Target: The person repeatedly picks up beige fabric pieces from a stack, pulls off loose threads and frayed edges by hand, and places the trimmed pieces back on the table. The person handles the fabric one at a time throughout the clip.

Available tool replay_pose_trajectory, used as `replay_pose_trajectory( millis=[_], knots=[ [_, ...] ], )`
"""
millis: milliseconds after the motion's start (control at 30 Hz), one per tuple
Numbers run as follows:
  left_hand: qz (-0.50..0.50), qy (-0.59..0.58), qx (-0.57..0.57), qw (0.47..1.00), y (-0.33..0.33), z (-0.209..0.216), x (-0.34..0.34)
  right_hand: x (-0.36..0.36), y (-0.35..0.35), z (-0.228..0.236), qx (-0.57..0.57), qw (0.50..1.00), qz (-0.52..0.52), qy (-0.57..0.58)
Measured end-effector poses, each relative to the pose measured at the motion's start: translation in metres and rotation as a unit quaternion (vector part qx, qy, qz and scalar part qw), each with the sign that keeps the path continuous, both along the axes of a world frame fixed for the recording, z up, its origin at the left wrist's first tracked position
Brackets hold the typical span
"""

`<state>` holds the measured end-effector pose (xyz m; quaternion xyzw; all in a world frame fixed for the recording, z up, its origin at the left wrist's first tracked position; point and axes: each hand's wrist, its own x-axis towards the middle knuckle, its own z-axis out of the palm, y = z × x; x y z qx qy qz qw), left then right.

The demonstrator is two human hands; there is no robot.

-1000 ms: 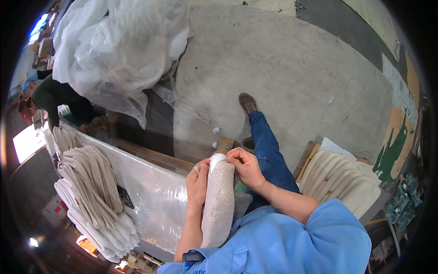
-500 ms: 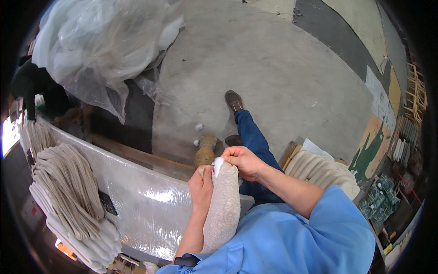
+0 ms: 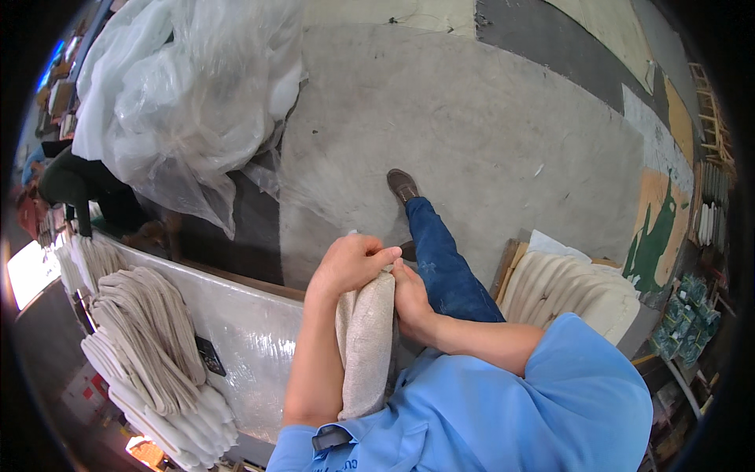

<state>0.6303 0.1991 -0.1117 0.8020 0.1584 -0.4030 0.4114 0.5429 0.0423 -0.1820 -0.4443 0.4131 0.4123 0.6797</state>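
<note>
A long beige-grey fabric cushion [image 3: 366, 346] rises from against my body, its far end between my hands. Its fabric looks woven and its sides bulge. My left hand [image 3: 350, 266] bends over that far end with the fingers curled inward and mostly hidden. Against the right side of the same end, my right hand [image 3: 411, 300] is closed, its fingertips close to the left thumb. Both hands grip the cushion, and they cover most of its tip.
Left of me stands a film-wrapped surface [image 3: 259, 354] with folded beige covers [image 3: 145, 330] draped over it. A large clear plastic bundle [image 3: 189, 86] lies beyond. Several cream cushions [image 3: 562, 295] stand in a row at right. Another person [image 3: 82, 189] is at the far left.
My left hand has moved up and over the cushion's end. The right hand has slid lower along its right side. White filling seen at the tip is now hidden. The view has shifted.
</note>
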Motion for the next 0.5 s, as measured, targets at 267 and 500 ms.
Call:
replay_pose_trajectory(
  millis=[267, 500],
  knots=[
    [-0.205, 0.202, 0.005, 0.958, -0.006, -0.007, 0.041, 0.022, -0.003, -0.005, 0.007, 0.998, -0.033, 0.044],
    [0.019, 0.16, -0.075, 0.984, -0.004, -0.024, 0.006, 0.032, -0.009, -0.009, 0.033, 0.998, -0.039, 0.042]
  ],
)
